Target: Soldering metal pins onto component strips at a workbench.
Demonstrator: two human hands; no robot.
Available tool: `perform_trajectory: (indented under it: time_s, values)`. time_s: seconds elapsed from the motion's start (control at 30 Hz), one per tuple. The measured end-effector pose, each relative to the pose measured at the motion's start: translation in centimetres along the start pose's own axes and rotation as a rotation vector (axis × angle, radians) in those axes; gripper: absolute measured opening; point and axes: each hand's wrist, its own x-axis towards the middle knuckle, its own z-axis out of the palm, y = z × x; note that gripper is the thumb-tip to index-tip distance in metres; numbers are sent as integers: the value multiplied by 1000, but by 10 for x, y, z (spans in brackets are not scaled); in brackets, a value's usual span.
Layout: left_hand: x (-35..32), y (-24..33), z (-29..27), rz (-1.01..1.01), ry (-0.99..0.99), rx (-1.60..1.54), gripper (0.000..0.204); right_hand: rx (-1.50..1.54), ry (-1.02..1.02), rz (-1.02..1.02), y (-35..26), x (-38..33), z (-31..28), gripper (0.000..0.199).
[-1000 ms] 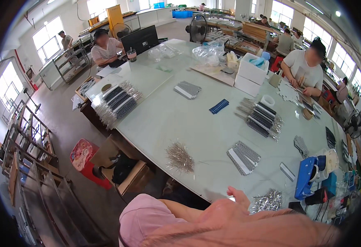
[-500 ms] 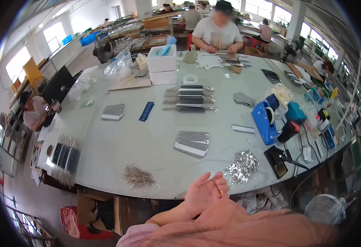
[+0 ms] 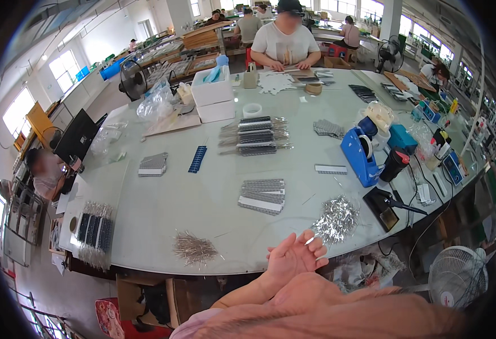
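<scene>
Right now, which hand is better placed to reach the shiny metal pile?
Probably the left hand: palm up, it appears close to the shiny metal pile, while the right hand cannot be made out.

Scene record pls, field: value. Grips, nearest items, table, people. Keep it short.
Left grip: palm up, fingers loosely curled, nothing clearly held
Right grip: cannot be made out; a blurred skin shape fills part of the lower edge
Nearest to left grip: heap of shiny metal pieces, just beyond the fingertips; contact unclear
Further left: heap of thin wires
Mid-table: fanned grey strips
Beyond those: dark strips with wire ends
Right side: blue dispenser
Surface: pale glossy table
Opposite side: co-worker, hands at the table
</scene>
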Motion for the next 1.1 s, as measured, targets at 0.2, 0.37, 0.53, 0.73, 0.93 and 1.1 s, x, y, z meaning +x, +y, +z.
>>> perform_trajectory:
  time_s: [0.2,0.37,0.53,0.73,0.93,1.1]
  values:
    - [13,18,10,269,-1,339,26,-461,-677,209,-18,-11,-49,32]
    - [19,28,-34,293,360,256,21,-699,-671,24,-25,-3,-38,41]
    - [3,-8,-28,101,374,180,19,-862,-695,-265,-62,14,-1,56]
    - [-6,-52,-25,-59,183,110,24,-360,-546,-25,-40,23,9,62]
    - [-8,-39,-12,-176,389,-83,35,313,-609,852,-24,36,-5,70]
    - [-4,-5,-23,-122,149,-366,36,-245,-880,393,-5,23,-24,60]
